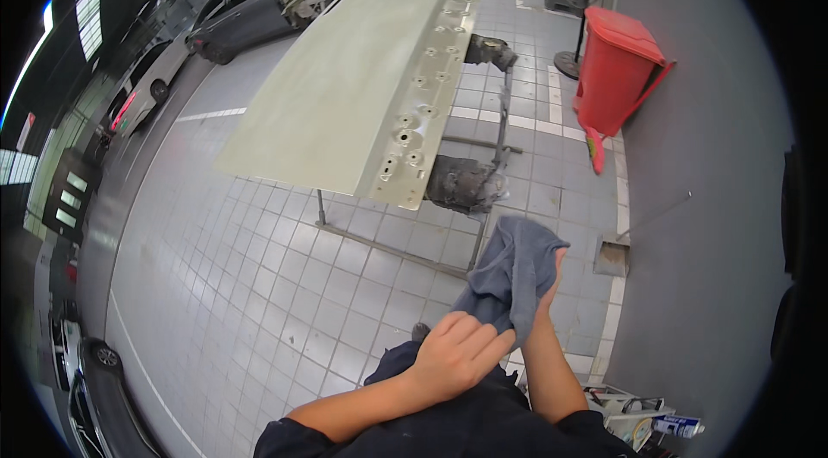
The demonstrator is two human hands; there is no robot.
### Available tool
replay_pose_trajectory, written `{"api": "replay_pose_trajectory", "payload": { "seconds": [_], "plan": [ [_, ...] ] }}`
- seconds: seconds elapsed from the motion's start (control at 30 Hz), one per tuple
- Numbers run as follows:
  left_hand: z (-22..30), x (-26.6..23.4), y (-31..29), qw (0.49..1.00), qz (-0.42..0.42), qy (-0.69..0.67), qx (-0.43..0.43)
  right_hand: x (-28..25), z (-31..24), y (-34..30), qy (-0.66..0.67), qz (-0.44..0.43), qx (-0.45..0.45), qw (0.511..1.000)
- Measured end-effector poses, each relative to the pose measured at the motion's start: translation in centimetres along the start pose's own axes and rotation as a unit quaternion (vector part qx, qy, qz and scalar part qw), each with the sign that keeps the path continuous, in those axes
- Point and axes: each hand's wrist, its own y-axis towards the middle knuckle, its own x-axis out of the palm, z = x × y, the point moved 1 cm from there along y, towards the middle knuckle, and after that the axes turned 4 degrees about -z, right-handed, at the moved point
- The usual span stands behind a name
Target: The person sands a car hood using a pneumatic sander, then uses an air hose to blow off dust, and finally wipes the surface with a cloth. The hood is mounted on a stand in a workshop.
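A grey-blue cloth (pixel 516 272) hangs bunched between my two hands in front of my body. My left hand (pixel 461 353) is closed on its lower edge, fingers curled over the fabric. Behind the cloth, my right hand (pixel 550 285) supports it from the right side; most of its fingers are hidden by the folds. Beyond the cloth lies a pale green-grey car door panel (pixel 336 83), flat on a metal stand (pixel 379 247). Holes run along the panel's right edge. Neither hand touches the panel.
To the right, a red wheeled bin (pixel 617 65) stands by the grey wall (pixel 707 156). The stand's padded arm (pixel 466 182) juts out near me. A dark car (pixel 250 14) is parked beyond the panel. A cart with a spray can (pixel 677 425) sits at lower right.
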Motion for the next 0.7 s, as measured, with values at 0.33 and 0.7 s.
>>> {"api": "replay_pose_trajectory", "payload": {
  "seconds": [0.33, 0.7],
  "plan": [
    [-6.0, -1.0, -1.5, 0.968, 0.041, -0.232, -0.088, -1.9, 6.0, 6.4, -0.059, 0.046, 0.069, 0.995],
    [-27.1, -3.5, -12.8, 0.712, 0.135, -0.469, -0.505, 6.5, 20.5, 28.4, -0.893, -0.036, -0.206, 0.398]
  ]
}}
